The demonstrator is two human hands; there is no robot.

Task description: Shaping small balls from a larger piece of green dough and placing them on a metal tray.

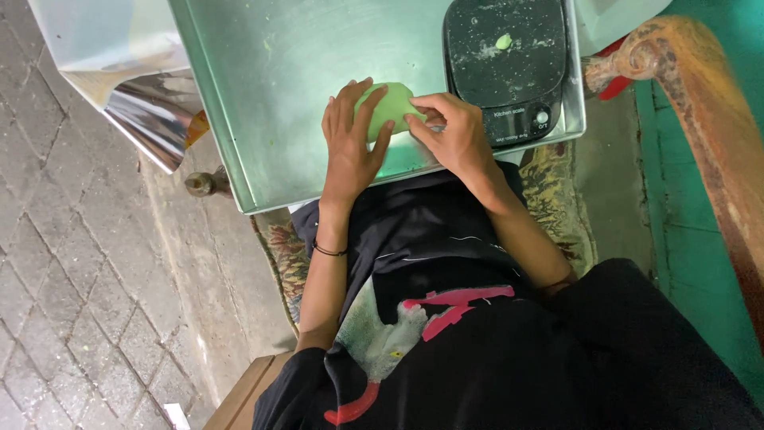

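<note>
A pale green lump of dough (392, 104) lies on a metal tray (270, 95) in front of me. My left hand (350, 139) rests flat on the dough's left side, fingers spread over it. My right hand (452, 127) presses its fingertips against the dough's right edge. Both hands touch the dough together. A black kitchen scale (503, 68) stands on the tray just right of my right hand, dusted with flour and carrying a small green bit of dough (503, 41).
Shiny foil sheets (135, 87) lie left of the tray above a paved brick floor (72, 279). A worn wooden armrest (708, 119) curves along the right over a green floor. My lap in black clothing fills the lower frame, over a patterned cushion.
</note>
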